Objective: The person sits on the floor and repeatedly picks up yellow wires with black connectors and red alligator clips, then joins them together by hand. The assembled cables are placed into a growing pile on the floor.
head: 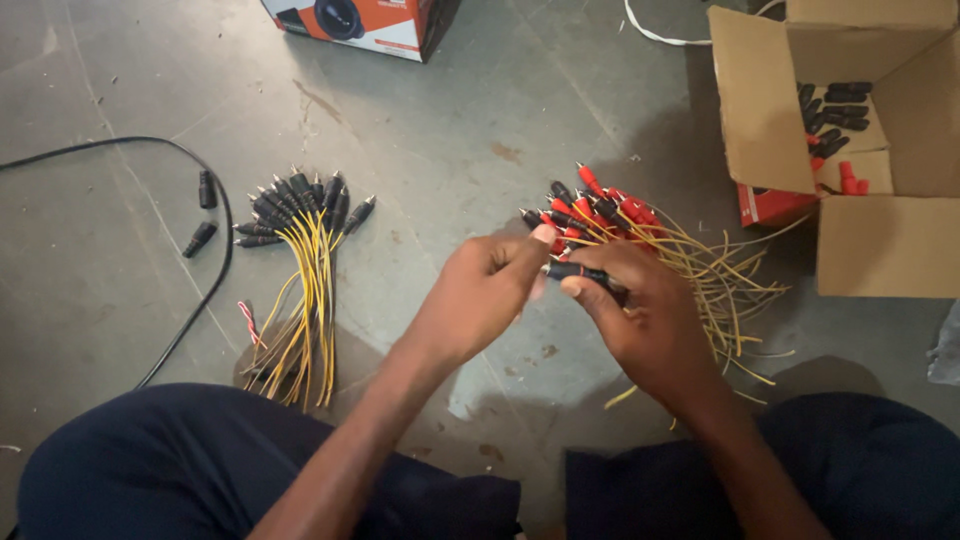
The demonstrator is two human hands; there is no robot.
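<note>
Dark blue trouser legs (150,460) fill the bottom of the view, with both forearms reaching out over them toward a grey concrete floor (450,130). At the centre, the right hand (650,320) is closed around a bundle of red-and-black plug connectors (600,215) whose yellow wires (730,290) splay out to the right behind it, and its thumb and fingers pinch one black plug (578,272) lying across the front. Just beside it, the left hand (480,295) has its fingers curled in, thumb tip pressed against the end of that same black plug. Well apart to the left, a second bundle of black plugs with yellow wires (300,270) lies flat on the floor, tied low down, with a red-and-white twist tie (248,322) next to it. Two loose black connector shells (203,210) sit beside a black cable (200,290) that curves past them. An open cardboard box (860,230) at upper right holds more black and red shells. An orange and white carton (370,25) stands at the top edge.
</note>
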